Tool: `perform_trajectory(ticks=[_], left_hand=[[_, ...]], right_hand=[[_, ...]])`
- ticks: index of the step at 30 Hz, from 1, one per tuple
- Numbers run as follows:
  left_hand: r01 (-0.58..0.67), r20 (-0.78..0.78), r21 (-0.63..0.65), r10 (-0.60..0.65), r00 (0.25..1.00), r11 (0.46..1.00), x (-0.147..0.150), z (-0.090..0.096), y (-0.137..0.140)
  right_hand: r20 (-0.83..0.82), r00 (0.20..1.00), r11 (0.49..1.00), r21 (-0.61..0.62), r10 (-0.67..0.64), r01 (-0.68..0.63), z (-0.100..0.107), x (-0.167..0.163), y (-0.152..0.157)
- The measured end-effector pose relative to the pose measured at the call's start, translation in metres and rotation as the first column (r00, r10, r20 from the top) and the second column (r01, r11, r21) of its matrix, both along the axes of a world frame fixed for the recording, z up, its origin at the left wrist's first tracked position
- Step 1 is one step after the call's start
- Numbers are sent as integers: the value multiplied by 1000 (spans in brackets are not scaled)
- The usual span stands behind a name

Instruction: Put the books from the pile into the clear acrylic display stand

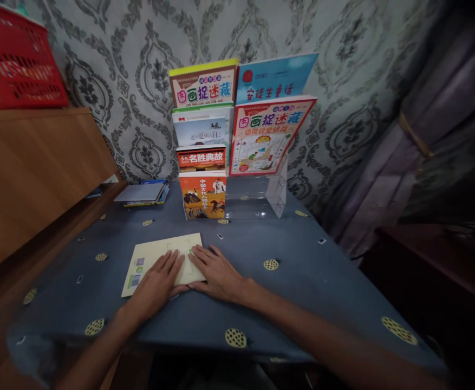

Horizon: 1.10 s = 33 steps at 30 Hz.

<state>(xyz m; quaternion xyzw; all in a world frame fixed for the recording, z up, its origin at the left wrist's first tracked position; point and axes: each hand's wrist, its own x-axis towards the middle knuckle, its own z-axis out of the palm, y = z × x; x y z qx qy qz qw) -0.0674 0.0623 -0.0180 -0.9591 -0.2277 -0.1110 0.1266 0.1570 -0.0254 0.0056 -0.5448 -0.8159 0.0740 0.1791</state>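
Note:
A pale yellow book (150, 251) lies on the cloth-covered table, a QR code and barcode showing on its left part. My left hand (158, 279) rests flat on its middle, fingers stretched out. On the right part of the same book lies my right hand (216, 272), fingers extended and thumb near the lower edge. The two hands almost meet at their thumbs. Beyond them stands a clear display rack (277, 197) with several upright books, among them an orange book (202, 196) at front left and a red-bordered book (267, 138) on the right.
A small pile of books (142, 193) lies at the back left of the table. The wooden cabinet (38, 173) on the left bears a red basket (18, 59). A curtain (367, 179) hangs at right, by a dark piece of furniture (436, 271). Behind the rack is patterned wallpaper.

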Motion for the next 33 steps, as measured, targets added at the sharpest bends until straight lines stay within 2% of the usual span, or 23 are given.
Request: perform_trajectory(ticks=[6,9,12,16,18,21,23,25,28,30,33], left_hand=[[5,-135,112,10,991,994,3,3,-12],[-7,-172,114,27,985,993,7,12,-16],[-66,-182,61,76,980,996,15,27,-21],[-213,-150,-53,203,968,976,24,45,-32],[-249,-94,-113,239,966,962,27,51,-39],[-228,66,-241,250,966,943,28,64,-47],[-183,196,-355,264,944,917,29,77,-50],[-132,304,-457,294,906,879,30,93,-51],[-59,441,-537,340,830,841,34,118,-50],[-5,512,-591,380,771,806,38,133,-47],[127,575,-718,480,663,685,47,147,-40]], right_hand=[[-24,1000,999,44,4,-3,4,0,-7],[-80,997,998,66,10,-5,3,3,-6],[-175,985,997,80,10,4,-3,8,0],[-315,949,996,84,-16,44,-11,21,12],[-384,923,997,70,-9,38,-14,31,18],[-498,865,998,48,60,-42,-15,44,25],[-605,789,994,35,104,-105,-15,51,29],[-727,679,988,-2,104,-154,-16,55,31],[-880,475,970,-91,27,-224,-14,58,32],[-950,309,964,-113,-34,-242,-10,57,31],[-991,95,956,-113,-90,-272,-2,55,27]])
